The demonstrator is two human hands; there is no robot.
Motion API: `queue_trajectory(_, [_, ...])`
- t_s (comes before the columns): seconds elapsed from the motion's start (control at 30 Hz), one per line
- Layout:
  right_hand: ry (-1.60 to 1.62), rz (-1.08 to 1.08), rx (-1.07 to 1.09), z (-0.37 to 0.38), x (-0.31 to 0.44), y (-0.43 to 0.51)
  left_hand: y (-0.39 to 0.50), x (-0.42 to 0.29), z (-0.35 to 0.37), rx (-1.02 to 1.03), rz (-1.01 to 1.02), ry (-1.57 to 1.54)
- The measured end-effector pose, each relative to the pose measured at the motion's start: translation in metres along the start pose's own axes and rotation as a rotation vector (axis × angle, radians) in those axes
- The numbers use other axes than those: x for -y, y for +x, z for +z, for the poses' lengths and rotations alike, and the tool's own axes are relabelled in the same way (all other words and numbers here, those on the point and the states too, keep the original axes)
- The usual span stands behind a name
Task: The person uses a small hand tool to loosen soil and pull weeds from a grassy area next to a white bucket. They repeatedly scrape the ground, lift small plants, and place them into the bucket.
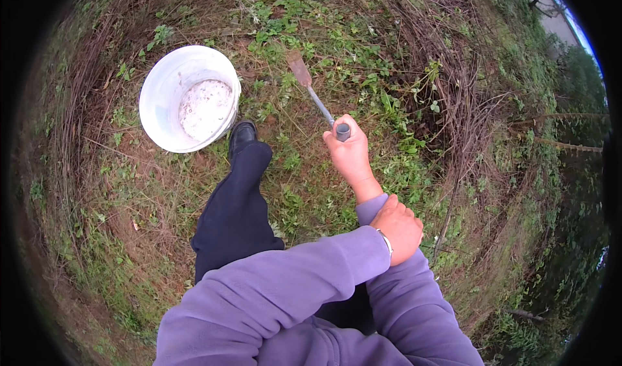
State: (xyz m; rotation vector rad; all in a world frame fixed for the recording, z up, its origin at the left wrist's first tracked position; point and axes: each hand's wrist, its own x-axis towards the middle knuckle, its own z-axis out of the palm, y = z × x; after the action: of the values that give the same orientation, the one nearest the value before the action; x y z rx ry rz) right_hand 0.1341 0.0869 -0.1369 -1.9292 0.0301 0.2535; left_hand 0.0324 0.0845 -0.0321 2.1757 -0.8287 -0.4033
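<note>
My right hand (351,152) is closed around the upright grip of a hand tool (319,104) with a grey metal shaft and a flat, rusty blade, pointing forward over the grass. The open end of the tube-like grip shows above my fist. My left hand (399,230), with a bracelet at its wrist, crosses over and grasps my right forearm at the purple sleeve. A white plastic bucket (160,99) stands to the left, tilted in view, with dirt specks on its inner bottom.
My dark shoe (243,135) is beside the bucket. Low green weeds and dry grass cover the ground. Bundles of dry stems (457,89) lie at the right, and more dry stalks (80,89) at the far left. Denser bushes and a pale surface show at the right rim.
</note>
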Motion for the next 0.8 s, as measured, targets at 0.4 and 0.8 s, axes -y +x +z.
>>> queue_trajectory(0.4, [-0.441,0.246,0.117,0.016,-0.026,-0.007,-0.008,0.010,-0.001,0.036,-0.087,0.008])
queue_trajectory(0.8, [-0.115,0.123,-0.408,-0.101,-0.039,0.000,0.007,-0.008,0.007,-0.234,0.089,-0.113])
